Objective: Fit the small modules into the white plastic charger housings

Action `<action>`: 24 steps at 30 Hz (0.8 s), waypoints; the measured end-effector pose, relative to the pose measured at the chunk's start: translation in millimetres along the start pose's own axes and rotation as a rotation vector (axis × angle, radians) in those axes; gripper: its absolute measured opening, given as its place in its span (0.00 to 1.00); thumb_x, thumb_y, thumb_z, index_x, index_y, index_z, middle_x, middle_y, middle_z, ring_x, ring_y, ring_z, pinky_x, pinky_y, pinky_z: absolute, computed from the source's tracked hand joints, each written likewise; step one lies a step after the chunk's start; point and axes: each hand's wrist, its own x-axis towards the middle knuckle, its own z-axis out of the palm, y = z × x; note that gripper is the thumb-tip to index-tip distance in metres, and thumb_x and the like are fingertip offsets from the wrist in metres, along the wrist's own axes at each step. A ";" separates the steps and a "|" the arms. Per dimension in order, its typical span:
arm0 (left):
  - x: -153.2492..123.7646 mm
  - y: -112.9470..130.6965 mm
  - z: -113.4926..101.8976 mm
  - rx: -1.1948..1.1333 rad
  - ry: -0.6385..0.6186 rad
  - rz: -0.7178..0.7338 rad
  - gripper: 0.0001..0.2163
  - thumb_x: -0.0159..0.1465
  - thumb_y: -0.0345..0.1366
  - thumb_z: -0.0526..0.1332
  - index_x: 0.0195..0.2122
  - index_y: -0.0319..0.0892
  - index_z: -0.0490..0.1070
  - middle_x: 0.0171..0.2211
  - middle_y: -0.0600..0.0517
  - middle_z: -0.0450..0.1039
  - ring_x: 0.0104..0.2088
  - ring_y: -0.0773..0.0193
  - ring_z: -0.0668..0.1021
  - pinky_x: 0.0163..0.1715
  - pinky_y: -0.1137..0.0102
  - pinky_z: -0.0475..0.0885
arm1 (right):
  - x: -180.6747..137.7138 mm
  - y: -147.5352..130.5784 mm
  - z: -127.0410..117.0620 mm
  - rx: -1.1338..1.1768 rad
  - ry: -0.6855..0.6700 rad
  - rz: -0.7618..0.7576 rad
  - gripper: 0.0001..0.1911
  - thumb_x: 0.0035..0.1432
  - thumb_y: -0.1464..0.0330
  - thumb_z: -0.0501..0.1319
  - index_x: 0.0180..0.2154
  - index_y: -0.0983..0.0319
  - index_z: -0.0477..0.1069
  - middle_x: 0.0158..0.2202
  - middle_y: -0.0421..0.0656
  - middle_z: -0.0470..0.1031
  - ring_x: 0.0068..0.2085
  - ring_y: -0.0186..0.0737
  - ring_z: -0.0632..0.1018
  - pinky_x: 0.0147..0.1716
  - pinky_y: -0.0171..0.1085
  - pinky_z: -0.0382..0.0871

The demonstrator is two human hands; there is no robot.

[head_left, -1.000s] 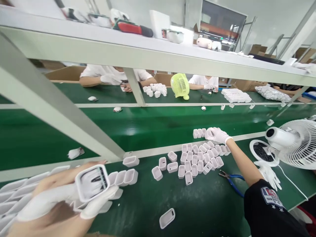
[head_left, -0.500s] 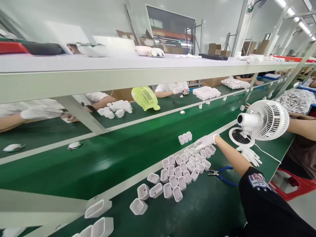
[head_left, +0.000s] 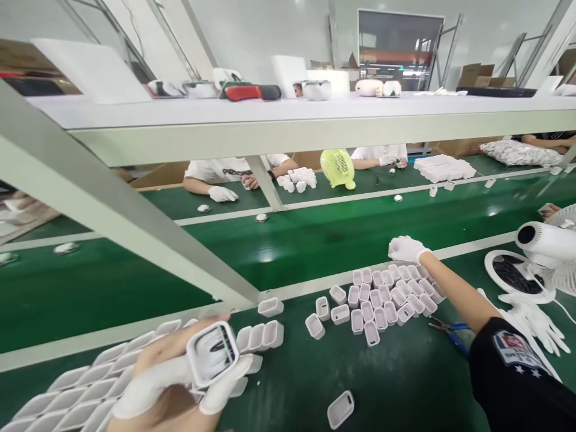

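Observation:
My left hand (head_left: 157,375), with white coverings on some fingers, is closed around a small white square-rimmed case (head_left: 213,354). Its open face is turned up toward me and shows a shiny, partly dark inside. Rows of white cups (head_left: 81,393) lie under and beside this hand. My right hand (head_left: 406,249), in a white glove, is closed at the near edge of the green belt (head_left: 306,240). Whatever its curled fingers hold is hidden. Just below it stands a cluster of open white cups (head_left: 378,297), and one loose cup (head_left: 341,410) lies nearer me.
A slanted post (head_left: 148,210) supports the shelf (head_left: 292,138) above the belt. Blue-handled pliers (head_left: 454,336), white gloves (head_left: 535,318) and a white fan (head_left: 544,246) lie or stand at right. Across the belt, co-workers' hands (head_left: 222,194) work near a yellow-green fan (head_left: 337,168).
The view has swung left. My left hand has come into view with the case. My right hand, earlier stretched beside three cups, is now curled, and those cups no longer show separately on the belt.

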 end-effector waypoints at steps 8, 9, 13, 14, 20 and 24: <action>-4.9 -2.6 32.6 -0.148 -0.259 -0.017 0.11 0.52 0.31 0.70 0.25 0.44 0.66 0.40 0.52 0.74 0.40 0.56 0.77 0.36 0.62 0.72 | -56.9 14.6 -5.8 0.056 -0.060 -0.087 0.25 0.64 0.51 0.52 0.53 0.59 0.71 0.54 0.52 0.72 0.57 0.58 0.70 0.54 0.55 0.64; -6.7 -0.9 37.9 -0.165 -0.307 -0.010 0.11 0.53 0.33 0.69 0.26 0.44 0.65 0.40 0.51 0.74 0.41 0.57 0.76 0.37 0.61 0.72 | -64.8 9.1 -10.1 0.062 -0.025 -0.092 0.27 0.63 0.51 0.51 0.55 0.60 0.69 0.56 0.54 0.70 0.59 0.61 0.68 0.55 0.56 0.62; -8.7 5.5 54.8 -0.238 -0.422 0.133 0.10 0.57 0.36 0.68 0.30 0.44 0.66 0.41 0.50 0.76 0.41 0.57 0.75 0.38 0.62 0.72 | -107.1 -36.4 -28.6 0.187 0.197 -0.237 0.32 0.67 0.53 0.44 0.66 0.60 0.47 0.67 0.49 0.53 0.66 0.50 0.58 0.62 0.51 0.56; -8.7 6.4 57.1 -0.245 -0.432 0.160 0.10 0.57 0.35 0.68 0.32 0.45 0.66 0.41 0.50 0.76 0.41 0.58 0.75 0.37 0.63 0.72 | -120.1 -52.2 -32.2 0.365 0.268 -0.365 0.31 0.67 0.54 0.45 0.67 0.59 0.45 0.67 0.48 0.53 0.65 0.47 0.61 0.61 0.49 0.60; -12.0 8.6 59.9 -0.356 -0.466 0.091 0.11 0.55 0.40 0.70 0.36 0.45 0.70 0.41 0.49 0.73 0.40 0.59 0.74 0.37 0.64 0.71 | -178.5 -134.2 -41.0 0.571 0.550 -0.887 0.29 0.65 0.54 0.53 0.64 0.52 0.52 0.66 0.46 0.56 0.63 0.51 0.63 0.57 0.51 0.65; -20.3 17.9 71.6 -0.715 -0.425 -0.079 0.19 0.53 0.43 0.72 0.44 0.52 0.69 0.41 0.52 0.74 0.40 0.60 0.76 0.39 0.65 0.71 | -184.9 -146.8 -36.1 0.531 0.651 -0.989 0.27 0.66 0.53 0.49 0.64 0.52 0.52 0.64 0.47 0.59 0.62 0.50 0.65 0.55 0.48 0.67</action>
